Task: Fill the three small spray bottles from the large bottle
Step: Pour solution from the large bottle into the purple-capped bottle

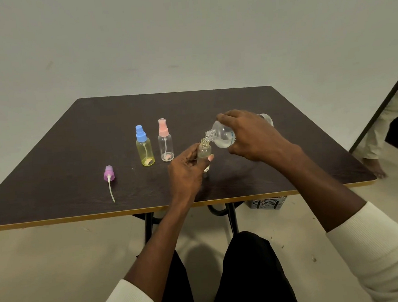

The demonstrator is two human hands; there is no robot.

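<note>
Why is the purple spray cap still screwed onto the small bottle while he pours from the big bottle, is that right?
Not quite. In the head view the purple spray cap lies loose on the table, off to the left. The small bottle in his left hand is open, and his right hand tips the big bottle into it.

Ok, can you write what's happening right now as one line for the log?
step: pouring | right hand: tilts large bottle | left hand: holds open small bottle | purple sprayer: off, on table

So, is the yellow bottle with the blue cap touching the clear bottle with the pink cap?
Apart. The head view shows a plain strip of dark table between the yellow bottle and the clear bottle with the pink cap; both stand upright.
</note>
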